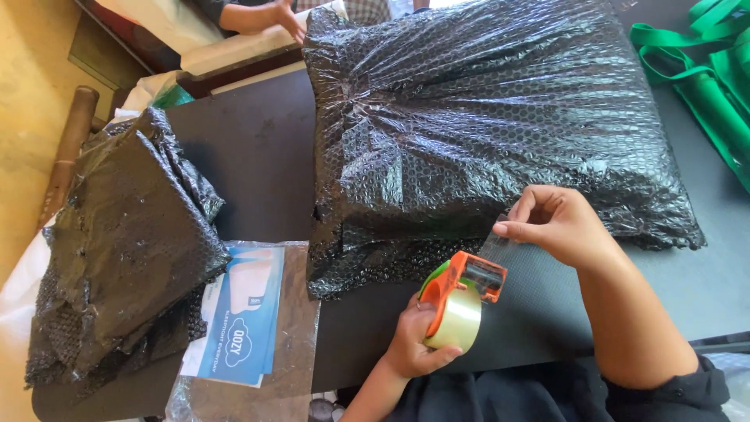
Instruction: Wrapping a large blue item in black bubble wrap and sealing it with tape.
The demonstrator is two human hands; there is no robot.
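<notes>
The left hand grips an orange tape dispenser holding a clear roll, low over the dark worktop, just in front of the person's body. The right hand pinches the free end of the tape between thumb and forefinger, drawn up and to the right of the dispenser's mouth. Just beyond both hands lies a big parcel wrapped in black bubble wrap, its near edge close to the tape. A smaller black bundle sits on the worktop's left end, partly over a clear bag with a blue-and-white card. Green bags lie at the far right. Another person's hand rests at the top edge.
</notes>
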